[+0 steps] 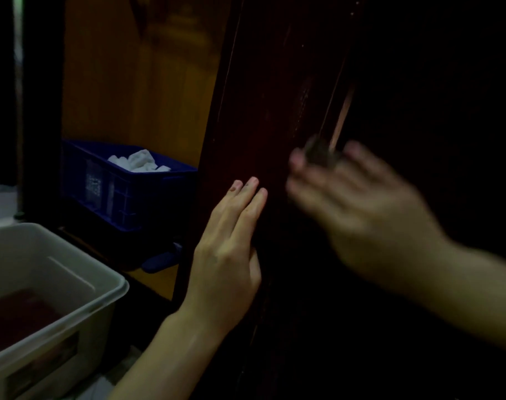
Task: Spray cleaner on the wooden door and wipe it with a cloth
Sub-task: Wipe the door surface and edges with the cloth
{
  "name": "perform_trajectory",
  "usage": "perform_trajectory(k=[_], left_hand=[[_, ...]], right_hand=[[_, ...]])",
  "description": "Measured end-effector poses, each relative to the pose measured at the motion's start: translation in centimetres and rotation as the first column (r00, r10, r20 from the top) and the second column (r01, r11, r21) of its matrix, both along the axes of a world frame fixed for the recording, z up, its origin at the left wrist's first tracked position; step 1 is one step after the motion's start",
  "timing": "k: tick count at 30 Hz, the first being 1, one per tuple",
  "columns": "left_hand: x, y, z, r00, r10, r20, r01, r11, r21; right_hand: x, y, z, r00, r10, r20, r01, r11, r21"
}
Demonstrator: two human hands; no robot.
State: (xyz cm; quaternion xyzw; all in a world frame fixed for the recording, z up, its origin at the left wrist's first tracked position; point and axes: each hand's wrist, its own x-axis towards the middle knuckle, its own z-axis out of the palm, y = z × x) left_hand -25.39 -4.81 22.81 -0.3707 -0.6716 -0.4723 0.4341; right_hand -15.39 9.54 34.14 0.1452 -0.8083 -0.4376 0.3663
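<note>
Wooden door fills the picture from 12 o'clock round to 5 o'clock. It is very dark red-brown, and its right part is too dark to see well.

Near the camera, the left hand comes up from 6 o'clock. It lies flat on the door with its fingers straight and close together, pointing toward 1 o'clock. It holds nothing.

The right hand comes in from 4 o'clock. It is blurry. Its fingers are spread out, and a small dark cloth sits under the fingertips at the top of the hand, pressed on the door. The cloth is blurry too, so I cannot tell its color or how the hand grips it. A thin pale line on the door runs up from the cloth toward 12 o'clock.

At 8 o'clock, close by, there is a big white plastic bin. Something dark red lies in its bottom. I cannot tell what that is.

Farther back, at 9 o'clock from the left hand, a blue plastic crate sits on the floor. White cloths are bunched up inside it. A small blue thing lies on the floor just below the crate, near the door's edge. I cannot tell what it is.

Behind the crate, at 11 o'clock, stands a yellow-brown wooden wall.
</note>
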Motion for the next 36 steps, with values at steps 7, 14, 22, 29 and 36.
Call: perform_trajectory(k=[7,14,22,29,36], left_hand=[[1.1,-0.1,-3.3,0.999,0.053,-0.013,-0.053,0.999,-0.001],[0.1,-2.2,-6.3,1.0,0.013,-0.001,-0.013,0.961,-0.277],[0.6,-2.9,-7.3,0.999,0.042,-0.007,-0.042,0.969,-0.245],[1.1,-2.9,-10.4,0.994,0.103,-0.033,-0.108,0.918,-0.382],[0.6,-3.4,-10.6,0.995,0.086,-0.049,-0.099,0.902,-0.421]], right_hand=[[-3.3,-3.0,7.9,0.97,-0.016,-0.242,-0.018,0.99,-0.138],[0.0,0.3,-11.2,0.943,-0.057,0.328,-0.009,0.98,0.198],[-1.5,-1.1,-0.2,0.985,-0.003,-0.174,-0.002,1.0,-0.027],[0.8,-0.3,-18.3,0.93,-0.062,0.362,0.001,0.986,0.165],[0.4,-0.2,-15.4,0.961,0.016,0.276,-0.047,0.993,0.105]])
